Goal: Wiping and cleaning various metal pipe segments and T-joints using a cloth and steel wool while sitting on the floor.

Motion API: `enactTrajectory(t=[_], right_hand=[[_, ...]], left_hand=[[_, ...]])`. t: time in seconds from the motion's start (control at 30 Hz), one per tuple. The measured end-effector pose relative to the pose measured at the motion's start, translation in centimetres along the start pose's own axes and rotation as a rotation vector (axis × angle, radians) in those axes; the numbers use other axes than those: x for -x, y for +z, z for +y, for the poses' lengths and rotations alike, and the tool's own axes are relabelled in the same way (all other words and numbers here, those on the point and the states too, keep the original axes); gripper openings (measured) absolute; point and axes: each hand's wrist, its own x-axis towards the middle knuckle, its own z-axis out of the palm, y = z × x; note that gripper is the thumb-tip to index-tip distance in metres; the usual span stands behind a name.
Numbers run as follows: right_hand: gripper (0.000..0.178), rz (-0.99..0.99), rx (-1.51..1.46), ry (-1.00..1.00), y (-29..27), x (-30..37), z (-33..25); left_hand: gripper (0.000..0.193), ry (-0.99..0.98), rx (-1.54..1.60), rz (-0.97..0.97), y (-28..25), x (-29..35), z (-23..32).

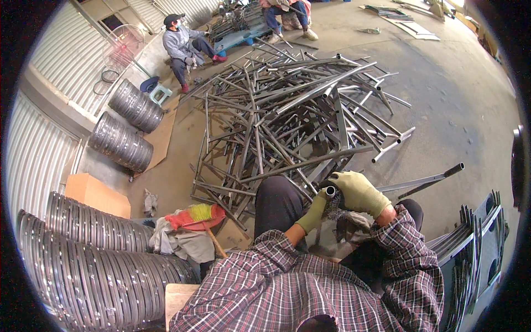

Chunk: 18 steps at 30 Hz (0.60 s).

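My left hand [314, 212], in a pale green glove, is wrapped round a metal tube [330, 191] whose round open end faces up between my knees. The rest of the tube is mostly hidden by my hands and legs. Close beside it, my right hand [360, 192], also gloved, is bent over with its fingers closed on a dark, mesh-like wad [334, 207] against the tube. Some greyish cloth [358, 219] shows below the right hand. Just beyond my knees lies a big tangled heap of welded metal tube frames [298, 116].
Stacks of dark metal rings [105, 271] stand at the left, near a cardboard box [98, 193]. Rags and a red-yellow cloth [194, 217] lie by my left side. More metal frames [470, 249] stand at right. A person [185, 47] sits at the far left, another [287, 16] behind the heap.
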Motion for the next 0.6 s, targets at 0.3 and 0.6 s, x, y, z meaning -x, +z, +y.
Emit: enactTrajectory(t=[0.3,0.6], right_hand=[[0.038,0.045,-0.023,-0.026,-0.2,0.1,-0.3],[0.031,0.039,-0.021,-0.039,-0.5,-0.2,-0.5]], left_hand=[[0.052,0.085,0.087,0.017,3.1,2.4,1.8],[0.048,0.063,0.069,0.033,3.7,2.7,2.8]])
